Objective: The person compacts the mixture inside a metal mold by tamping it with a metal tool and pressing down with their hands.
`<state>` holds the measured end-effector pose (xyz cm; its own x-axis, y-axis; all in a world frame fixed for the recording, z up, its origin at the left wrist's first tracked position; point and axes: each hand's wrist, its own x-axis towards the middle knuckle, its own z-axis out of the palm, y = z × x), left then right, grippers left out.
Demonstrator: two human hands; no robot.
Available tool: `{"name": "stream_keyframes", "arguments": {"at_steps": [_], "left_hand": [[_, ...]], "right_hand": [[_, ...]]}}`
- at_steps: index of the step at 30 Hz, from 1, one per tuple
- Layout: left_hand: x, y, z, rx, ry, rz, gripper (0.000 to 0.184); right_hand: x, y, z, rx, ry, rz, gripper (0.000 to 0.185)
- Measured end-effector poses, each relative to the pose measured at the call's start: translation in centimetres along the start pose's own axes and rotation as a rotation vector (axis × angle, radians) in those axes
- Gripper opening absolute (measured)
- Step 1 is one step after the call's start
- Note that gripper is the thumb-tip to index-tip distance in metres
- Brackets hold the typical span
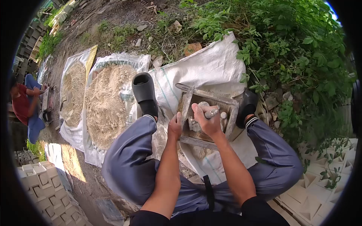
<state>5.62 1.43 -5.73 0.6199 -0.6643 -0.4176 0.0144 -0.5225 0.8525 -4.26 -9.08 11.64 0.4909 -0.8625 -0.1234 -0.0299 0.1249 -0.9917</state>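
Observation:
Between my feet lies a square wooden frame [236, 122], dusted with pale powder. My left hand [174, 127] is at its left side, fingers closed against the side bar. My right hand [208, 121] is wrapped round a thick rod with a rounded grey end [212, 113], held over the inside of the frame. Powder coats the fingers of that hand. Within the frame sit pale rounded pieces, among them a small round knob [223, 115]; my right hand hides part of them. The rod's lower end is out of sight.
A white woven sack [211, 64] lies under the frame. To the left, more sacks carry heaps of pale powder [107, 101]. Leafy plants [294, 56] grow at the right. Pale blocks are stacked lower left [49, 180] and lower right [320, 184]. Another person [24, 103] sits far left.

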Motion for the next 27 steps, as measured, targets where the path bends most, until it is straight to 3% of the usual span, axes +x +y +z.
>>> {"name": "stream_keyframes", "arguments": {"at_steps": [1, 2, 3, 7, 9, 10, 13, 15, 17, 18, 19, 21, 25, 27], "left_hand": [[-0.4, 0.3, -0.2, -0.003, -0.003, -0.015, 0.061], [-0.5, 1.0, -0.3, 0.03, 0.028, -0.014, 0.059], [-0.7, 1.6, -0.2, 0.059, 0.059, -0.009, 0.058], [-0.8, 2.6, -0.4, 0.18, 0.093, -0.02, 0.055], [-0.9, 2.7, -0.4, 0.151, 0.08, -0.037, 0.054], [-0.9, 2.8, -0.5, 0.122, 0.067, -0.04, 0.054], [-0.7, 2.3, 0.0, 0.096, 0.124, 0.029, 0.053], [-0.5, 1.9, 0.3, 0.094, 0.117, 0.044, 0.053], [-0.6, 1.7, -0.2, 0.097, 0.122, 0.048, 0.054], [-0.5, 1.6, -0.2, 0.089, 0.119, 0.048, 0.053], [-0.7, 1.9, 0.0, 0.08, 0.108, 0.049, 0.053], [-1.2, 1.9, 0.0, 0.071, 0.082, 0.057, 0.052], [-0.8, 1.9, -0.1, 0.106, 0.105, 0.062, 0.049], [-0.8, 2.3, -0.1, 0.107, 0.107, 0.087, 0.049]], "right_hand": [[0.6, -0.6, -0.4, 0.08, -0.106, -0.037, 0.049], [0.9, -0.6, 0.2, 0.316, -0.022, -0.053, 0.045], [0.9, -0.5, 0.4, 0.306, -0.018, -0.051, 0.045], [0.1, -0.9, 1.3, 0.427, 0.216, -0.017, 0.045], [-1.3, -1.3, 2.0, 0.462, 0.456, -0.155, 0.044], [-2.1, -0.8, 2.6, 0.433, 0.516, -0.122, 0.042], [-2.4, -0.4, 2.4, 0.369, 0.427, -0.059, 0.042], [-2.8, -0.5, 2.5, 0.379, 0.514, -0.04, 0.041], [-4.2, -0.6, 3.4, 0.377, 0.461, -0.236, 0.04], [-4.9, 1.9, 3.5, 0.092, 0.405, -0.158, 0.04], [-4.2, 1.7, 3.8, 0.093, 0.36, -0.221, 0.04], [-3.0, -0.6, 4.0, 0.207, 0.448, -0.032, 0.039], [-3.8, -0.1, 3.2, 0.358, 0.443, -0.167, 0.04], [-3.6, 2.6, 3.6, 0.07, 0.391, -0.193, 0.042]]}}
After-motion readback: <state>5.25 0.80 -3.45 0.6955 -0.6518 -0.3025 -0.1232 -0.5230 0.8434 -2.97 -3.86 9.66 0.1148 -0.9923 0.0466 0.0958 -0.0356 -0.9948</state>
